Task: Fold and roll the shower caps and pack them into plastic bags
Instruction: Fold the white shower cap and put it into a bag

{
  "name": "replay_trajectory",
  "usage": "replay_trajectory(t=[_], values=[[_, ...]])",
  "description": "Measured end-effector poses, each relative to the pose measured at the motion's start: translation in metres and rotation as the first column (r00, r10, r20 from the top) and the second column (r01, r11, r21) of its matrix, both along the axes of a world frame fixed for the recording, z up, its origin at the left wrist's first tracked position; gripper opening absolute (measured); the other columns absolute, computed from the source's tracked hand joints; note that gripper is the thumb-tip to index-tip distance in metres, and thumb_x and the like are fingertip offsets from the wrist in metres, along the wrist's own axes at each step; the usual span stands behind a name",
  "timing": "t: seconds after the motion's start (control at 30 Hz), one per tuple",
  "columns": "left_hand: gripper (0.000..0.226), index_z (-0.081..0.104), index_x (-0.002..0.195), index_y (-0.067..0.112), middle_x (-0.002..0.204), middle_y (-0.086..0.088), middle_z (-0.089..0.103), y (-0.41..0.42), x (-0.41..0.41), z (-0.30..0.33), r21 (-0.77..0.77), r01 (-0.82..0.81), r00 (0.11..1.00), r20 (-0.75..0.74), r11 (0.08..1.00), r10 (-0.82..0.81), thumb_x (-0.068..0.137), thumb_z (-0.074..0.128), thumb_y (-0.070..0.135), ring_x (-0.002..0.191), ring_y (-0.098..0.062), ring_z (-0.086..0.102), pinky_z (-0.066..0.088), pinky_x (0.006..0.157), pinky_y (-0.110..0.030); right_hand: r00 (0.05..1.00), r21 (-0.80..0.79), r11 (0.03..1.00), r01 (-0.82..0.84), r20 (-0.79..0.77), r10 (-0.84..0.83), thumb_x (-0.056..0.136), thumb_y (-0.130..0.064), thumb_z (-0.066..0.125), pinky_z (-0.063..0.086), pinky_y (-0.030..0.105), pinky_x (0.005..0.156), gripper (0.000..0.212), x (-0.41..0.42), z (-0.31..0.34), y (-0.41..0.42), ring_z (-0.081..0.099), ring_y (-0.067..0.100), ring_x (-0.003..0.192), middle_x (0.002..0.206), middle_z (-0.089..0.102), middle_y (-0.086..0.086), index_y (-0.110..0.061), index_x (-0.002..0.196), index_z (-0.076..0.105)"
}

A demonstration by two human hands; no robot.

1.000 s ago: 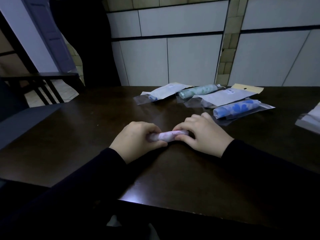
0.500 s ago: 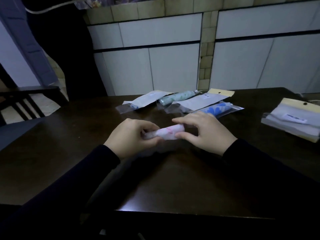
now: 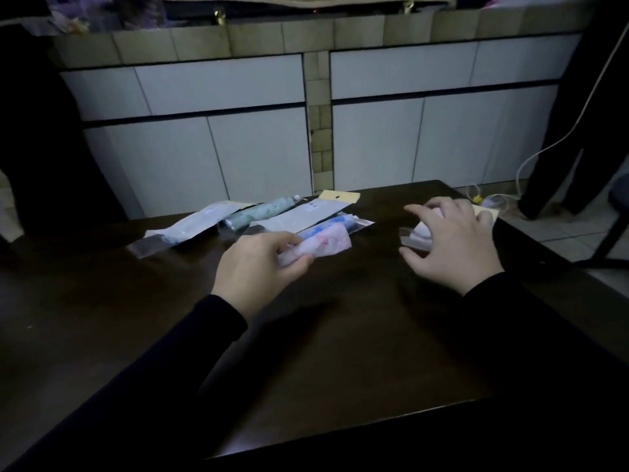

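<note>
My left hand (image 3: 258,267) grips a rolled white shower cap (image 3: 323,245) with pink print by its left end, just above the dark table (image 3: 306,352). My right hand (image 3: 449,243) hovers with fingers spread over a stack of empty plastic bags (image 3: 413,235) at the table's right side and hides most of the stack. Behind the cap lie packed bags in a row: one with a blue-dotted roll (image 3: 335,223), one with a green roll (image 3: 262,212), and a white one (image 3: 194,228) at the left.
A flat bag with a yellow header (image 3: 320,211) lies among the packed ones. White cabinet doors (image 3: 258,155) stand behind the table. A cable (image 3: 544,148) and a chair leg (image 3: 609,236) are on the floor at the right.
My right hand has let go of the rolled cap and moved right over the stack of bags. My left hand alone now holds the cap. The view has turned right.
</note>
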State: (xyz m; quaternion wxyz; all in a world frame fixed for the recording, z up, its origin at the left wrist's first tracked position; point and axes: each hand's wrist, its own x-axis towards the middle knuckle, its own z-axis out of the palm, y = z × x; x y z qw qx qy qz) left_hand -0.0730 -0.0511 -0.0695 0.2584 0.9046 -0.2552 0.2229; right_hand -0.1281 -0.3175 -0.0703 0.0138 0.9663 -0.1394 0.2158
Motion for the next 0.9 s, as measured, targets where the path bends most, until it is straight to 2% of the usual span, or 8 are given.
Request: replay_trajectory(t=[0.17,0.27,0.4,0.53,0.6,0.67,0.77,0.9], values=[[0.026,0.073,0.102,0.032,0.083,0.010,0.070,-0.022,-0.002,-0.008,-0.024,-0.002,1.000,-0.026,1.000,0.002,0.082,0.067,0.047,0.081,-0.011,0.062,0.040,0.064,-0.023,0.982,0.023,0.993,0.117,-0.149,-0.113,0.090,-0.042,0.054,0.042,0.035,0.084,0.026,-0.001,-0.004,-0.013,0.056,0.016,0.080,0.084,0.060,-0.005,-0.033,0.113,0.061],[0.027,0.073,0.102,0.032,0.087,0.011,0.072,-0.020,-0.001,-0.009,-0.021,-0.015,1.000,-0.021,1.000,0.015,0.081,0.068,0.048,0.083,-0.011,0.064,0.045,0.067,-0.024,0.983,0.042,0.997,0.062,-0.173,-0.054,0.092,-0.035,0.052,0.049,0.029,0.072,0.018,0.000,-0.004,0.004,0.059,0.015,0.077,0.078,0.057,-0.007,-0.031,0.104,0.064],[0.023,0.074,0.098,0.032,0.081,0.009,0.072,-0.002,0.003,0.000,0.009,-0.028,1.000,0.009,1.000,0.028,0.081,0.069,0.047,0.079,-0.011,0.064,0.050,0.065,-0.027,0.972,0.102,0.994,0.026,-0.236,-0.001,0.091,-0.032,0.057,0.050,0.028,0.069,0.019,0.001,0.003,0.041,0.060,0.016,0.079,0.085,0.061,-0.002,-0.028,0.108,0.065],[0.023,0.074,0.093,0.031,0.083,0.008,0.073,0.025,0.004,0.012,0.024,-0.049,0.998,0.035,0.999,0.048,0.077,0.071,0.047,0.079,-0.013,0.066,0.051,0.068,-0.029,0.944,0.255,0.964,-0.077,-0.291,0.152,0.086,-0.055,0.057,0.051,0.028,0.073,0.039,-0.010,0.011,0.078,0.062,0.015,0.089,0.094,0.066,-0.003,-0.023,0.107,0.065],[0.025,0.074,0.096,0.029,0.086,0.007,0.074,0.040,0.002,0.018,0.033,-0.059,0.997,0.045,0.998,0.057,0.077,0.072,0.046,0.082,-0.015,0.067,0.052,0.071,-0.030,0.926,0.488,0.861,-0.140,-0.243,0.288,0.089,-0.057,0.048,0.052,0.030,0.077,0.043,-0.012,0.016,0.088,0.063,0.013,0.089,0.095,0.069,-0.004,-0.021,0.098,0.069],[0.023,0.074,0.097,0.028,0.087,0.008,0.074,0.053,-0.002,0.022,0.029,-0.061,0.998,0.036,0.998,0.060,0.078,0.073,0.041,0.082,-0.014,0.066,0.053,0.071,-0.032,0.910,0.645,0.738,-0.199,-0.157,0.383,0.093,-0.037,0.045,0.052,0.030,0.079,0.032,-0.006,0.020,0.089,0.064,0.011,0.084,0.096,0.069,-0.005,-0.020,0.098,0.072],[0.019,0.074,0.093,0.031,0.079,0.013,0.071,0.066,-0.006,0.020,-0.020,-0.042,0.999,0.004,0.999,0.042,0.078,0.073,0.042,0.074,-0.009,0.065,0.054,0.066,-0.035,0.811,0.585,0.748,-0.313,-0.245,0.531,0.084,-0.014,0.052,0.050,0.023,0.086,0.042,0.000,0.021,0.081,0.060,0.005,0.102,0.114,0.064,-0.017,-0.036,0.119,0.064],[0.034,0.073,0.092,0.033,0.079,0.015,0.071,0.072,-0.010,0.012,-0.098,0.052,0.994,-0.092,0.994,-0.061,0.075,0.063,0.059,0.076,-0.005,0.065,0.054,0.067,-0.038,0.713,0.436,0.796,-0.419,-0.384,0.586,0.080,-0.045,0.066,0.042,0.032,0.102,0.041,0.005,0.006,0.077,0.046,0.006,0.122,0.132,0.053,-0.021,-0.047,0.120,0.059]])
